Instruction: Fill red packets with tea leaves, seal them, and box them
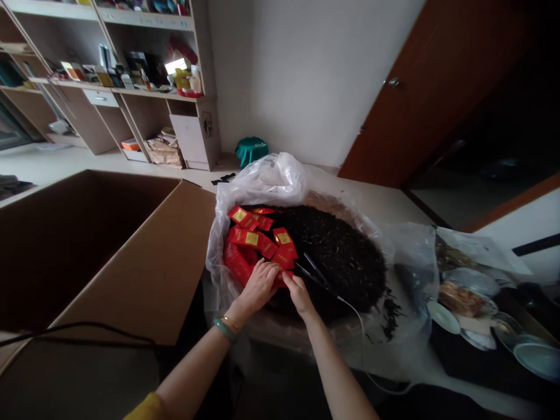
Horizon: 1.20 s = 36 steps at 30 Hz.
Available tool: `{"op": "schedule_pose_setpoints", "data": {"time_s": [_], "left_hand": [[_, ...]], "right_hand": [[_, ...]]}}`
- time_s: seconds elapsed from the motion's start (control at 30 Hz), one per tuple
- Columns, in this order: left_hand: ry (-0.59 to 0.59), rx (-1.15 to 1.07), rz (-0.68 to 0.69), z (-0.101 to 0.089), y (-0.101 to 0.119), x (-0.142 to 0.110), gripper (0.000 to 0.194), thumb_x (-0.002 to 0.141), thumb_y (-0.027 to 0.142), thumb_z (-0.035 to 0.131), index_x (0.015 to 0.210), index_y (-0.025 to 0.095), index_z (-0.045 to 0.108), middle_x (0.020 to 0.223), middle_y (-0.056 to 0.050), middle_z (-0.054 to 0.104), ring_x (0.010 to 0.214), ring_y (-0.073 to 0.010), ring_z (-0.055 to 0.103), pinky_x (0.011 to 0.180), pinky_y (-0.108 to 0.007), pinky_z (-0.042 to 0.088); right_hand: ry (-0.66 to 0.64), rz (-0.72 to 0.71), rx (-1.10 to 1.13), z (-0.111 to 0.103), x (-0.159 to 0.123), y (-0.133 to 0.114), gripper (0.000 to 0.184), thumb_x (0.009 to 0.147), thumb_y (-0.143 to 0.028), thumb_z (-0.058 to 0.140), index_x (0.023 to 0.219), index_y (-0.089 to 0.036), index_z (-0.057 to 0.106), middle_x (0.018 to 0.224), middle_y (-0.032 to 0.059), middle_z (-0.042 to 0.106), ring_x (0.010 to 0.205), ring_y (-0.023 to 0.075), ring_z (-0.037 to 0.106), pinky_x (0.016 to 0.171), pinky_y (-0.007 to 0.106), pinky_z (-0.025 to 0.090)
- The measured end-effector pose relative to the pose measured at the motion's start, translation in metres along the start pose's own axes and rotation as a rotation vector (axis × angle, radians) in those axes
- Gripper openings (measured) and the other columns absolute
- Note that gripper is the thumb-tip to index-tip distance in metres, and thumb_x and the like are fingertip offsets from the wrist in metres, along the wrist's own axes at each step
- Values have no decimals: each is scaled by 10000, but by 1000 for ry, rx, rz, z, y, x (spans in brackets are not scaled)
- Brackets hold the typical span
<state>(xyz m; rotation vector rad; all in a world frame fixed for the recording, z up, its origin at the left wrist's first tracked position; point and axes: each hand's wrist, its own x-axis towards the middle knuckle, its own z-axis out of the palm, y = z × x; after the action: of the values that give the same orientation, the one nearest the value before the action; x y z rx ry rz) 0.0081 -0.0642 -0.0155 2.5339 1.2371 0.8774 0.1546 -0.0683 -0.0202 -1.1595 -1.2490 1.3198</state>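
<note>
My left hand (261, 284), with a bracelet and a green bangle at its wrist, has its fingertips closed on the edge of a small red packet (280, 280). On the packet's other side my right hand (300, 293) pinches it, thumb and fingers together; the fingers partly hide it. More red packets (250, 238) with gold labels lie piled just beyond my hands. They rest on dark dried leaves, like loose tea (341, 251). To the right of my right hand lies a black hair straightener (318, 274), its two arms apart and a white cord trailing from it.
Clear plastic sheeting (280, 175) lines the wide container of leaves. A large open cardboard box (175, 251) stands at left. Jars and lids (466, 297) crowd the right side. Behind are shelves (149, 93), a green bag (251, 151) and a brown door (406, 87).
</note>
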Motion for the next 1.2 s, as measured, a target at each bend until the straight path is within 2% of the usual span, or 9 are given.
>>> {"op": "schedule_pose_setpoints", "data": {"time_s": [0.17, 0.43, 0.57, 0.63, 0.67, 0.77, 0.83, 0.97, 1.2], "left_hand": [[-50, 12, 0, -1, 2, 0, 458, 744, 75, 605, 1168, 182, 468, 1162, -101, 595, 1084, -256, 520, 963, -436, 446], [-97, -63, 17, -5, 3, 4, 490, 686, 287, 740, 1112, 172, 526, 1131, -114, 580, 1042, -279, 517, 923, -438, 465], [-17, -179, 30, -7, -4, 23, 431, 768, 184, 594, 1192, 183, 518, 1160, -113, 566, 1052, -238, 541, 937, -395, 469], [61, -62, -103, -2, -5, 41, 456, 764, 130, 562, 1216, 176, 520, 1172, -131, 555, 1099, -267, 519, 959, -431, 451], [39, 2, -140, 3, -4, 51, 496, 741, 149, 608, 1230, 171, 521, 1224, -153, 528, 1144, -301, 494, 971, -460, 438], [-149, 162, -184, 24, 4, 78, 749, 598, 189, 781, 1292, 194, 499, 1438, -206, 349, 1287, -446, 341, 962, -565, 405], [-228, 241, -234, 39, 9, 90, 690, 637, 170, 754, 1285, 212, 521, 1501, -200, 267, 1334, -502, 239, 953, -628, 367], [-209, 270, -333, 59, 7, 97, 459, 756, 165, 635, 1210, 219, 591, 1526, -185, 243, 1350, -503, 213, 928, -647, 363], [-181, 276, -439, 64, 0, 91, 365, 777, 158, 613, 1138, 211, 617, 1545, -180, 203, 1264, -499, 357, 807, -606, 463]], "right_hand": [[75, 71, 36, 2, 1, -2, 585, 695, -665, 606, 891, -128, 729, 849, 97, 733, 825, 260, 658, 844, 390, 488], [140, 123, -197, -12, 6, 11, 661, 685, -749, 512, 736, -119, 707, 698, 91, 712, 728, 266, 644, 658, 329, 485], [203, 67, -276, -27, 6, 22, 649, 696, -758, 480, 701, -146, 700, 698, 107, 715, 717, 275, 640, 656, 339, 480], [271, 3, -290, -33, 5, 27, 597, 736, -712, 472, 749, -164, 710, 740, 110, 727, 762, 278, 645, 688, 344, 485], [304, -25, -315, -35, 4, 29, 568, 758, -682, 464, 760, -171, 712, 747, 109, 729, 771, 274, 644, 691, 340, 483], [348, -36, -482, -39, 2, 34, 498, 804, -585, 435, 671, -185, 700, 677, 116, 718, 678, 254, 635, 619, 314, 457], [340, 1, -615, -39, 1, 36, 483, 821, -520, 420, 593, -184, 681, 617, 129, 700, 578, 241, 617, 550, 303, 416], [342, 24, -772, -37, 0, 37, 489, 850, -449, 396, 564, -172, 679, 582, 152, 690, 510, 234, 605, 491, 300, 354], [255, 2, -797, -35, 0, 32, 517, 858, -485, 383, 559, -173, 668, 585, 145, 693, 498, 204, 580, 486, 279, 333]]}}
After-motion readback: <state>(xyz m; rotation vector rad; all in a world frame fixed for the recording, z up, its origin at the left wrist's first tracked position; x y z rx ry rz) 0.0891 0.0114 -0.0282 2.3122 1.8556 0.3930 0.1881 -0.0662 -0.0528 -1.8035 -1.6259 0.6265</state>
